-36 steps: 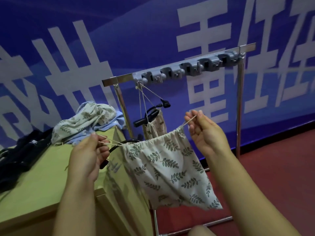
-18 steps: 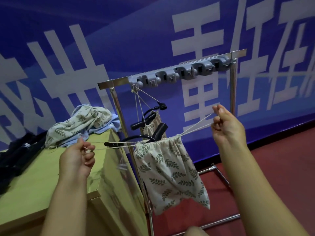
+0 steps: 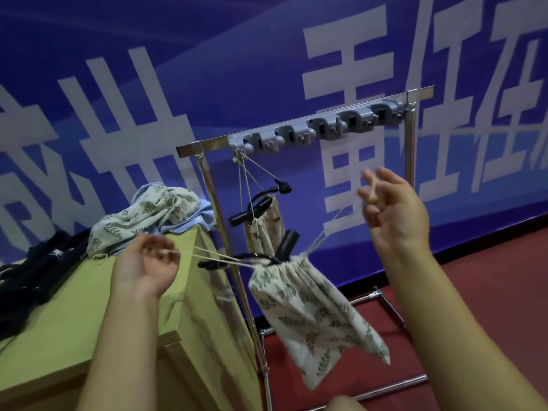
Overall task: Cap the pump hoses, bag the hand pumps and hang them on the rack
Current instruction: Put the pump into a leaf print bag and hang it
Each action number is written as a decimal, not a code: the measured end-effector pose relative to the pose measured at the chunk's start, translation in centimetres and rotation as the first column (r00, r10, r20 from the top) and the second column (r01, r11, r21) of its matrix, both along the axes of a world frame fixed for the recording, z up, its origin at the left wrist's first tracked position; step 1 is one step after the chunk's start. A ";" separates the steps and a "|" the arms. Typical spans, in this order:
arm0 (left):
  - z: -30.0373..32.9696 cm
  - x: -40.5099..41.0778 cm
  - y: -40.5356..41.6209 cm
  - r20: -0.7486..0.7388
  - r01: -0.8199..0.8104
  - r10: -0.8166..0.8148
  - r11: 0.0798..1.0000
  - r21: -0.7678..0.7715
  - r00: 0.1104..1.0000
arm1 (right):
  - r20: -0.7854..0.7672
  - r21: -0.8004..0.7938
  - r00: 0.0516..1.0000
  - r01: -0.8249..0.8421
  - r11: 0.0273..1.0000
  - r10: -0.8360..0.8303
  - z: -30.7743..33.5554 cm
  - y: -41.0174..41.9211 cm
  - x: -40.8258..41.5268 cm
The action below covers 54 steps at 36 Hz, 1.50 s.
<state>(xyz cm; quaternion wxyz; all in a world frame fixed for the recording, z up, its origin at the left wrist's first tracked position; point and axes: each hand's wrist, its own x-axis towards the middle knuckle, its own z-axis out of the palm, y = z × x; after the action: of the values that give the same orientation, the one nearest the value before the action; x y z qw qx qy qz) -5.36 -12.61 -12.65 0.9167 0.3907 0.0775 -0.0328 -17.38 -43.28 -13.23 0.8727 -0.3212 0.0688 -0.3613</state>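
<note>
Behind everything a blue banner (image 3: 148,54) with large white characters is stretched, with red floor (image 3: 489,292) below it on the right. A chrome rack (image 3: 207,179) is stood in front of the banner, its top bar fitted with a grey strip of hooks (image 3: 323,129); one bagged pump (image 3: 262,229) is already hung from the leftmost hook. At the near left a pale wooden surface (image 3: 59,321) is seen, with spare leaf-print bags (image 3: 145,215) heaped at its far end and black items (image 3: 32,280) at its left edge.

The second leaf-print bag (image 3: 314,315) is suspended in mid-air between the hands, its mouth gathered, with a black pump handle (image 3: 286,243) and hose (image 3: 237,261) protruding. The left cord (image 3: 219,258) is pinched in the curled fingers of the left hand (image 3: 145,265). The right cord (image 3: 332,223) is looped over the right hand (image 3: 394,209), whose fingers are spread and blurred; how firmly it is gripped cannot be told.

The step in hand is judged to be closing the drawstring. For it to be done well, both cords should be drawn apart evenly until the mouth is cinched round the handle, then brought together and slipped over a free hook beside the hung bag.
</note>
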 end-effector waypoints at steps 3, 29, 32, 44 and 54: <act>2.5 -2.1 -3.4 0.168 0.307 -0.322 0.945 0.109 0.932 | -0.055 -0.318 0.993 -0.113 0.941 0.101 1.1 2.2 0.3; 10.7 2.5 -20.1 0.140 0.271 -0.746 0.401 0.875 0.651 | -0.345 -0.920 0.932 -0.314 0.233 -0.108 7.7 -2.5 8.6; 11.0 3.9 -20.5 0.194 0.212 -0.729 0.425 0.880 0.657 | -0.424 -0.799 0.871 -0.489 0.351 0.249 7.7 -3.0 10.1; 11.1 10.5 -18.1 0.397 -0.191 -0.552 0.393 0.899 0.734 | -0.430 -0.726 0.866 -0.500 0.472 0.255 8.0 -2.1 17.2; 9.2 13.6 -18.1 0.659 -0.880 -0.602 -0.175 0.442 0.451 | -0.313 -0.912 0.919 -0.220 0.346 -0.239 7.9 -0.4 22.9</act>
<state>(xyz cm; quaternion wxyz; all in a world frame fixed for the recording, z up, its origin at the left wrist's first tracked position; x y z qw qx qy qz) 8.25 -30.68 -3.41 0.1264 0.8477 -0.3318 0.3940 5.48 -43.65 -5.37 0.4943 -0.8267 0.0254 -0.2674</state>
